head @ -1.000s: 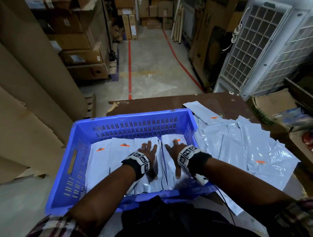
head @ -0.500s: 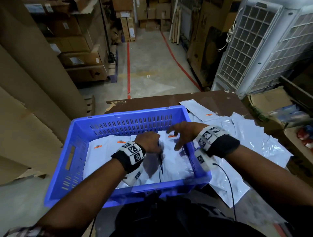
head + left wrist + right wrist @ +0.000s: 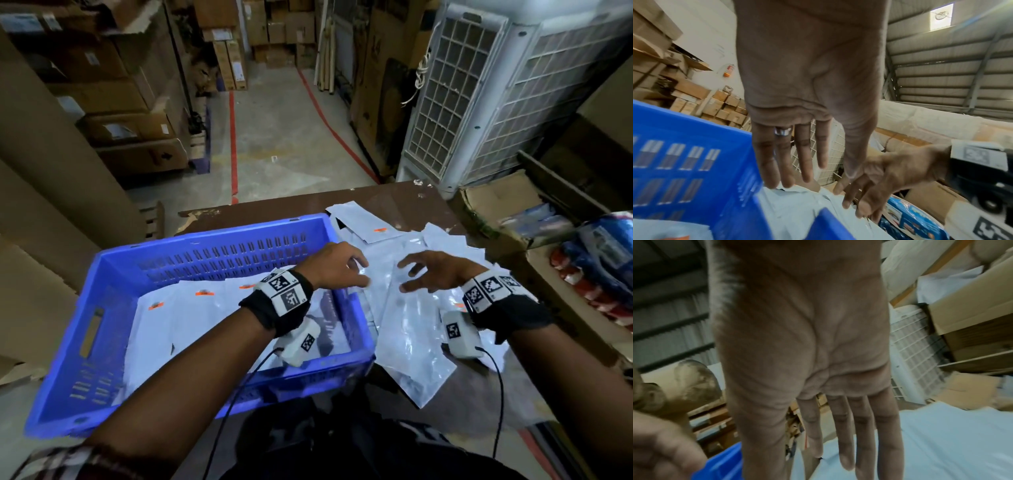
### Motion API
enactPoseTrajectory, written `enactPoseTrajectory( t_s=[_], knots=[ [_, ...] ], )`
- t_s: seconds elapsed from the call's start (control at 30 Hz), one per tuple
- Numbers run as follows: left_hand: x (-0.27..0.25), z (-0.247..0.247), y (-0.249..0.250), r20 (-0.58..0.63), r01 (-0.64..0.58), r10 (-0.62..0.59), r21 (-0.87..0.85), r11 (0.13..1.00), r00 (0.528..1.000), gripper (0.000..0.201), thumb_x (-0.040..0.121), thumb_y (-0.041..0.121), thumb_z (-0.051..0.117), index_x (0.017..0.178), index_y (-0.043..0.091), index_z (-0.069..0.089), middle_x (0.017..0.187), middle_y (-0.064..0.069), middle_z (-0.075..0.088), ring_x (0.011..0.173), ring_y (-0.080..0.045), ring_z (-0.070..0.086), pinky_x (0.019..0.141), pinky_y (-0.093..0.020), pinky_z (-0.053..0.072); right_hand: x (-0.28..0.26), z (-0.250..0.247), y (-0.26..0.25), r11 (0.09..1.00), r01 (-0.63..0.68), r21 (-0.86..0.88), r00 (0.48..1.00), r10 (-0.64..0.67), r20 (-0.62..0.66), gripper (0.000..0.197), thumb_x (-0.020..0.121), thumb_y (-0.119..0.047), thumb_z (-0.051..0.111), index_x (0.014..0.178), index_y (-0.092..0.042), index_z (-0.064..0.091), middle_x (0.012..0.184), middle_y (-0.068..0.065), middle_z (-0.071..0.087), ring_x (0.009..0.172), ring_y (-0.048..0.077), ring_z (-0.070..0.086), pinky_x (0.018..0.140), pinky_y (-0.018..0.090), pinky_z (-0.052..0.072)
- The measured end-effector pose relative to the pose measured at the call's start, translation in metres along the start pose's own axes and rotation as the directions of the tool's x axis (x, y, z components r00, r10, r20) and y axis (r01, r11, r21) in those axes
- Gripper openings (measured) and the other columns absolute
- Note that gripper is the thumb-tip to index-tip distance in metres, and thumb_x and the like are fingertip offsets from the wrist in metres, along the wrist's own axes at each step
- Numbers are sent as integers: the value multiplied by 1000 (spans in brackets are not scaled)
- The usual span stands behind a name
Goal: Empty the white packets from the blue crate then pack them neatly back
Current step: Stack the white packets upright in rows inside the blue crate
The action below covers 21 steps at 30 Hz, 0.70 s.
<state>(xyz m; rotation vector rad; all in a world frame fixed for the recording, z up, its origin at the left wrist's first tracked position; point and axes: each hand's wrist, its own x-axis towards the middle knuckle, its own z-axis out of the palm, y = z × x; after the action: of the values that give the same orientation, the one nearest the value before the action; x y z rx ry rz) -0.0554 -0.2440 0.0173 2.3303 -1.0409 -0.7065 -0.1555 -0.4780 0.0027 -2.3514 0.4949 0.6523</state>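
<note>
Both hands, left [image 3: 334, 265] and right [image 3: 433, 272], now clear of the crate [image 3: 219, 240], reach empty and loose-fingered over loose packets [image 3: 411, 329]; repacking continues.

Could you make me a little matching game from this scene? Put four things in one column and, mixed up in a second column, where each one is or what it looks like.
Things:
1. blue crate
2. loose packets
3. left hand
4. cardboard boxes

Places or states:
A. spread on the brown table to the right of the crate
B. stacked along the left side of the aisle
C. open, reaching over the crate's right wall
D. on the table's left part, with white packets lying flat inside

Pairs: 1-D, 2-A, 3-C, 4-B
</note>
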Motion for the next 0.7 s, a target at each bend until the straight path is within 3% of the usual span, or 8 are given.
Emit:
enactPoseTrajectory(
  t_s=[0.17,0.4,0.53,0.63,0.7],
  knots=[
    [30,25,43,40,-81,81,14,997,996,36,82,33,76,114,19,69,103,-1,71,93,-13,61,85,-26,49,-3,13,60,995,-95,-2,993,95,-68,55,78,-40,81,126,-30,57,120,2,58,102,17,58,95,32,49],
    [88,54,68,162,33,-63,183,983,985,47,80,43,74,121,24,62,124,-3,59,117,-20,54,94,-31,46,1,33,106,987,-73,142,973,102,-207,65,80,-32,81,136,-22,50,137,8,53,123,23,50,104,34,41],
    [110,74,71,203,168,-228,273,947,952,77,82,45,73,145,18,38,146,-8,44,130,-26,47,100,-35,45,10,40,119,983,-41,181,970,83,-230,72,79,-39,80,140,-23,45,138,12,51,124,27,51,105,36,41],
    [117,92,75,226,287,-344,251,924,911,99,81,45,75,153,12,16,148,-16,39,129,-34,47,97,-41,50,16,44,123,967,-24,255,970,84,-228,73,81,-34,79,142,-21,42,131,13,54,118,28,55,99,34,45],
    [120,103,77,236,339,-393,239,910,889,104,80,45,75,153,10,11,148,-18,39,129,-36,47,99,-43,49,20,47,124,957,-7,288,971,76,-228,75,82,-32,79,144,-20,39,129,14,55,116,29,57,95,36,50]
  ],
)
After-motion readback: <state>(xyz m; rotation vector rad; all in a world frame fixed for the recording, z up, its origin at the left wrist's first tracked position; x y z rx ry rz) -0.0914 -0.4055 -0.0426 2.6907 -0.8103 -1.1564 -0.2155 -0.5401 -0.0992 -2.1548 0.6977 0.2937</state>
